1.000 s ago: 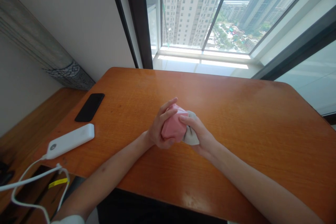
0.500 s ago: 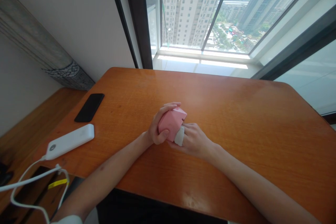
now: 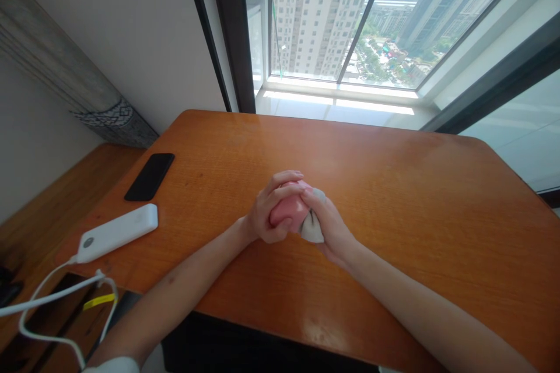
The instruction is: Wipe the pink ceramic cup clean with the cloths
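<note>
A small pink object (image 3: pixel 289 213) with angular faces is held above the front middle of the wooden table. My left hand (image 3: pixel 265 214) wraps around its left side, fingers over the top and thumb below. From the right, my right hand (image 3: pixel 336 229) grips a whitish-grey cloth (image 3: pixel 312 229) and presses it against the pink object. Part of the cloth also shows above the right fingers. Most of the object is covered by both hands, so its kind cannot be made out.
On the left of the wooden table (image 3: pixel 394 198) lie a black phone (image 3: pixel 149 177) and a white power bank (image 3: pixel 118 233). A white cable (image 3: pixel 52 297) with a yellow tag runs off the table's left front. Behind the table is a window (image 3: pixel 324 23).
My right hand has turned and shifted up over the pink object, bringing the cloth around its right side. My left fingers have spread further across the top.
</note>
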A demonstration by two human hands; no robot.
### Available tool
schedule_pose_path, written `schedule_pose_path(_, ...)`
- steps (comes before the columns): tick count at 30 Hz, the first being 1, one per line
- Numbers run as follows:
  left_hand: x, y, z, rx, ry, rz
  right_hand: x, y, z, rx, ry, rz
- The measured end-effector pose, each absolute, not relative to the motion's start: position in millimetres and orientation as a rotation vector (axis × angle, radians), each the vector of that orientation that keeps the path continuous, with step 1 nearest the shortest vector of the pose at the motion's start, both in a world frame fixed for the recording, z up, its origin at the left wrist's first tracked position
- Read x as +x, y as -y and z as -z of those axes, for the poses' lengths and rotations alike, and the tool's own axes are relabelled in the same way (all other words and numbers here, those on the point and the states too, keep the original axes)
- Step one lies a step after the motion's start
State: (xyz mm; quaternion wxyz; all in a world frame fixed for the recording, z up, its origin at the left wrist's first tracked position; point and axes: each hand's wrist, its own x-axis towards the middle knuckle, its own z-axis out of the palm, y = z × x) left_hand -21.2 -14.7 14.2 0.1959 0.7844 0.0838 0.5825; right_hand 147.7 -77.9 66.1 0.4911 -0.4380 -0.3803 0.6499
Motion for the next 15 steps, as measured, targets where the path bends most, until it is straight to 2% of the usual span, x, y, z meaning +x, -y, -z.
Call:
schedule_pose_path(3, -21.0, 16.5, -14.3, 2.086, -0.285, -1.62, 152.7, 80.0, -50.5, -1.098, 1.404, -1.289)
schedule_pose_path(6, -21.0, 15.3, -12.4, 1.994, -0.292, -1.576, 158.2, 77.8, -36.8, -0.973, 1.937, -0.814)
schedule_pose_path(8, -21.0, 14.0, -11.7, 1.981, -0.276, -1.552, 159.7, 74.7, -30.7, -0.877, 2.128, -0.471)
schedule_pose_path(10, -20.9, 13.2, -11.9, 1.97, -0.272, -1.522, 159.5, 72.3, -28.2, -0.837, 2.171, -0.28)
schedule_pose_path(12, -20.8, 13.0, -12.1, 1.937, -0.297, -1.496, 158.5, 71.8, -30.7, -0.863, 2.115, -0.306)
schedule_pose_path(15, -21.2, 11.8, -10.1, 1.887, -0.324, -1.528, 157.6, 73.4, -44.5, -1.04, 1.847, -0.715)
